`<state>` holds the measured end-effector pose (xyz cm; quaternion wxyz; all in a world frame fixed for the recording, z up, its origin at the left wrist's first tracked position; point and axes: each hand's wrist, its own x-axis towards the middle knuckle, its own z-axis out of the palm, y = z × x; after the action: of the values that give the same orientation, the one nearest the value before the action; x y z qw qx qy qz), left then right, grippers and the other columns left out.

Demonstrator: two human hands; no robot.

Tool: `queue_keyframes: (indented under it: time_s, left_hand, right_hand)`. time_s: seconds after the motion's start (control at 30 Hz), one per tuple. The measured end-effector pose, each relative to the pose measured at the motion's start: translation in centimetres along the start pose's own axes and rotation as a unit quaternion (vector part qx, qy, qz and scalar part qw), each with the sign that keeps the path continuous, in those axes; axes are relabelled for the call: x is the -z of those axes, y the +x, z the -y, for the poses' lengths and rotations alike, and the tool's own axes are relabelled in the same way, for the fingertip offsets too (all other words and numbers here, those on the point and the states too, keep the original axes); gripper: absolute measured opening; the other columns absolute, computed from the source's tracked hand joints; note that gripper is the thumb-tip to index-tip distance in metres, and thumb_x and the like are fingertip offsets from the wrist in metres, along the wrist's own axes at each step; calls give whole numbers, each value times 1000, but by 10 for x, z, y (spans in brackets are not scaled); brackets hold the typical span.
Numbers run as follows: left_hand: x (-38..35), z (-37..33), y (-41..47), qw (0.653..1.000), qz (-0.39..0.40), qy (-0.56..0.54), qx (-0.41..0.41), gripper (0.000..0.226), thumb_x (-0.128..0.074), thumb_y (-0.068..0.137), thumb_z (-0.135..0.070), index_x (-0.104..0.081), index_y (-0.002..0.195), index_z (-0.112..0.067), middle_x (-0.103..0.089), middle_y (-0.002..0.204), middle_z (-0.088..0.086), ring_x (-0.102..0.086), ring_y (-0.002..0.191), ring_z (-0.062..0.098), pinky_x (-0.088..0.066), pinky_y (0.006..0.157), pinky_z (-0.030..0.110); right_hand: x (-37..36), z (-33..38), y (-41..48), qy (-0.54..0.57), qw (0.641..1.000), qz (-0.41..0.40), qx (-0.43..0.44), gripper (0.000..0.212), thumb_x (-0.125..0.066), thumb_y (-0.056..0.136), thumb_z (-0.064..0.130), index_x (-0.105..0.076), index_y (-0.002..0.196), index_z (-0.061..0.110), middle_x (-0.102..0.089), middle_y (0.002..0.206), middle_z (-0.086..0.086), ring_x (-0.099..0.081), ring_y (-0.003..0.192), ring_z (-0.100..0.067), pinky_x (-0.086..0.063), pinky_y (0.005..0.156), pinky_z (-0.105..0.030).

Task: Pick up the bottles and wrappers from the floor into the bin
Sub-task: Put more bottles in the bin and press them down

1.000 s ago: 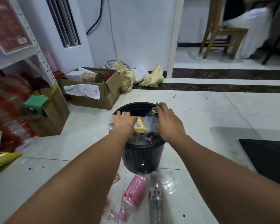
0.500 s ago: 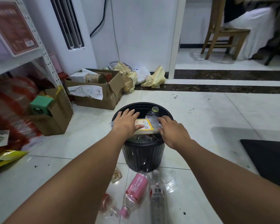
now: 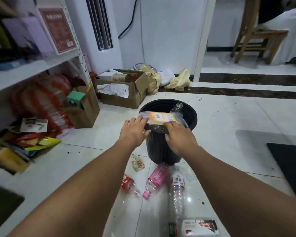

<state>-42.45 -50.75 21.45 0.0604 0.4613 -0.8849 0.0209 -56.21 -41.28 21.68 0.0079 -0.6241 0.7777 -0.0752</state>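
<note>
Head view first. Where is the bin?

— Black bin [image 3: 161,151] stands on the white floor [image 3: 229,120], dead centre, with both arms reaching out to it.

— And the hands?

— Left hand [image 3: 134,132] has its fingers fairly straight, resting on the left end of a wrapper [image 3: 161,117]. No curl round anything, so it grips nothing.

— The wrapper is in the bin?

— It lies flat across the top of the load, orange-and-yellow label up, near the front rim. Behind it an upright bottle [image 3: 177,109] pokes its open neck up inside the bin.

— Right hand?

— Right hand [image 3: 179,135] sits at the near rim with fingers bent down at the wrapper's right edge. Its fingertips are hidden, so I cannot tell whether it pinches the wrapper or only touches it.

— What is on the floor?

— Just in front of the bin, between the arms: a small wrapper [image 3: 138,164], a red bottle [image 3: 127,183], a pink bottle [image 3: 156,177] and a clear bottle [image 3: 177,190], all lying on their sides. Nearer the camera lies a packet [image 3: 200,226].

— Anything else?

— A box [image 3: 125,98] with a handwritten paper sign stands beyond the bin to the left, and a dark mat [image 3: 290,168] lies at the right.
</note>
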Motion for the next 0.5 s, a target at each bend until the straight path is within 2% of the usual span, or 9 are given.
queue_keyframes:
  time_s: [0.17,0.37,0.5]
  left_hand:
    - [-34,13,-23,1000,-21,-10,-8,50,-40,98,-37,-30,146,-25,-42,145,-1,-40,130,22,-31,107,35]
    - [-93,15,-69,996,-44,-33,-66,50,-41,99,-32,-29,146,-24,-42,145,-3,-40,131,20,-31,107,34]
    - [-128,40,-105,998,-20,-43,-29,50,-40,99,-33,-27,147,-25,-41,145,-2,-39,131,20,-29,108,34]
  right_hand:
    - [-32,19,-16,15,999,-34,-30,46,-39,99,26,-34,145,20,-40,144,-2,-41,128,-27,-34,102,-41]
    - [-94,41,-54,4,997,-50,-58,48,-39,99,25,-33,146,21,-38,146,-1,-37,129,-26,-34,103,-40]
    - [-126,54,-78,16,997,-29,-69,49,-40,100,25,-30,148,20,-38,147,-1,-39,127,-26,-34,103,-39]
